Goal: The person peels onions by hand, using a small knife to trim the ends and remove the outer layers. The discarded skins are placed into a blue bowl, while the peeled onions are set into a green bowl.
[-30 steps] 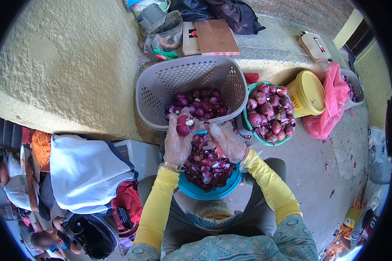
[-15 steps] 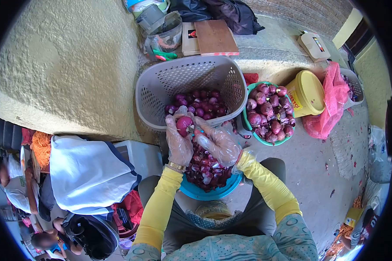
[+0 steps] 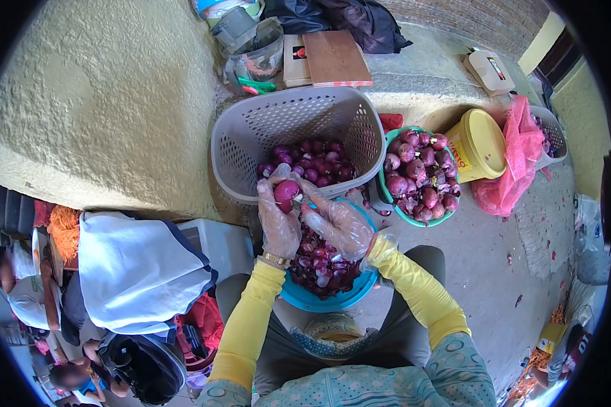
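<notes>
A red onion [image 3: 287, 195] is held in my left hand [image 3: 278, 220], which wears a clear plastic glove, above the near rim of the grey perforated basket [image 3: 227, 146]. My right hand [image 3: 338, 227], gloved too, is closed beside the onion; something small and thin shows at its fingertips, too small to name. Below both hands, a blue basin [image 3: 305, 302] holds onion skins [image 3: 322, 275]. Several smooth purple onions [image 3: 312, 161] lie in the basket. To the right, a green-rimmed tub [image 3: 414, 220] is full of onions with dry skins.
A yellow bucket [image 3: 485, 146] and a pink mesh bag [image 3: 516, 163] stand at the right. Behind the basket lie a brown board [image 3: 332, 57] and a clear container [image 3: 265, 51]. A white cloth [image 3: 136, 271] covers something at the left. Other people [image 3: 30, 292] are at the edges.
My right hand's fingers have shifted slightly beside the onion, and more of the blue basin's far rim shows. My left hand keeps the onion in nearly the same place.
</notes>
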Demonstrator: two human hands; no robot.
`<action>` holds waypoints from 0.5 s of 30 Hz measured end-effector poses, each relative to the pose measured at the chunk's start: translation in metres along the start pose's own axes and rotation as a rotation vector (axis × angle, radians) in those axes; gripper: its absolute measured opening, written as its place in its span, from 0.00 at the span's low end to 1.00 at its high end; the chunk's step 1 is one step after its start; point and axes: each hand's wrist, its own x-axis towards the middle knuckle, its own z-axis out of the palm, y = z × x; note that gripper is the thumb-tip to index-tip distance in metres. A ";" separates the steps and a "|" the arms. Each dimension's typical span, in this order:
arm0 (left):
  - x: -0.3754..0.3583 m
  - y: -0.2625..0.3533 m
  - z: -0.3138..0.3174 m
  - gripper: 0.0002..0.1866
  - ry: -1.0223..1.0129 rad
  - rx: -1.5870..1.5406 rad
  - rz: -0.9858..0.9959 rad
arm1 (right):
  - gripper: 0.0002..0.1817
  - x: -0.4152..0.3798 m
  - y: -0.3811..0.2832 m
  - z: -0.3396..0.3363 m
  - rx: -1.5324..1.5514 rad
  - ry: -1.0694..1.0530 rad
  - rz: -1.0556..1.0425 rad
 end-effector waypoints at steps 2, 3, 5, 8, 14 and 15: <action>0.000 0.001 0.001 0.30 0.008 -0.016 -0.015 | 0.38 0.001 0.004 0.003 0.011 0.010 -0.024; -0.001 0.000 0.001 0.29 0.010 -0.022 -0.007 | 0.36 0.003 0.009 0.007 -0.002 0.061 -0.091; 0.000 -0.002 0.000 0.29 0.010 -0.029 0.000 | 0.35 0.003 0.015 0.009 -0.016 0.113 -0.159; 0.002 -0.006 -0.005 0.29 0.018 0.009 0.032 | 0.35 0.001 0.011 0.007 0.000 0.079 -0.094; 0.000 -0.007 -0.007 0.31 -0.014 0.044 0.033 | 0.35 0.001 -0.006 0.004 0.073 -0.029 0.143; -0.001 -0.006 -0.006 0.31 -0.002 0.042 0.029 | 0.36 0.001 0.004 0.009 0.115 0.008 0.088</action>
